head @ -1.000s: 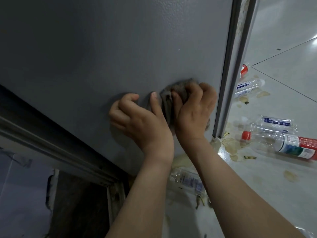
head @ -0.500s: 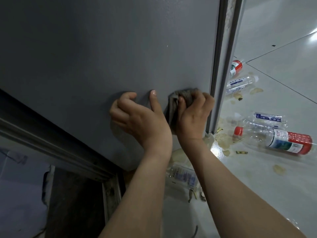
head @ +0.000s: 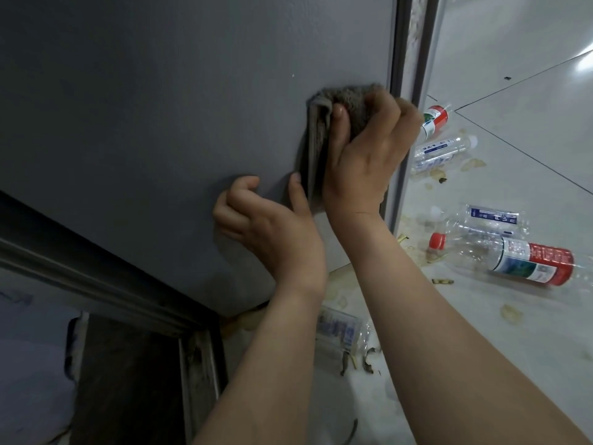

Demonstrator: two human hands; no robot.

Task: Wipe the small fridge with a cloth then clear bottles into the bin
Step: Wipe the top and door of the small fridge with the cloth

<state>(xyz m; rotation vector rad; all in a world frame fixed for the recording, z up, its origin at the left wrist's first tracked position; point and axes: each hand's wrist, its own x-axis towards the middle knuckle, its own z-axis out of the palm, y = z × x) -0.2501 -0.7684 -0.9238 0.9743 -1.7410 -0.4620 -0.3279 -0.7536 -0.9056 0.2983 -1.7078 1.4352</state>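
Head-camera view looking down the grey side panel of a small fridge (head: 160, 107) toward a pale tiled floor (head: 513, 75). The right hand (head: 365, 152) is clamped on a bunched grey cloth (head: 321, 136). Its fingers curl over the top and its thumb pins a fold, pressing the cloth against the panel close beside the fridge's right edge strip. The left hand (head: 269, 226) sits lower on the same panel and holds nothing. Its fingers are curled into a fist with the knuckles against the metal, and its straight thumb points up, the tip just beside the cloth's hanging lower end.

A second ago the two hands were level, side by side. Since then the right hand has carried the cloth up the panel, while the left has stayed in place as a brace. This reads as an upward wiping stroke, so the wiping step seems to be under way rather than finished.

No bottle has been cleared. A red-capped bottle (head: 526, 260) lies on its side to the right of the arms, with a clear bottle (head: 491, 218) just behind it. Two further bottles (head: 444, 150) lie near the fridge's corner, and a crushed bottle (head: 340, 329) lies under the forearms. Yellowish scraps (head: 510, 313) litter the floor among them. No bin is in view
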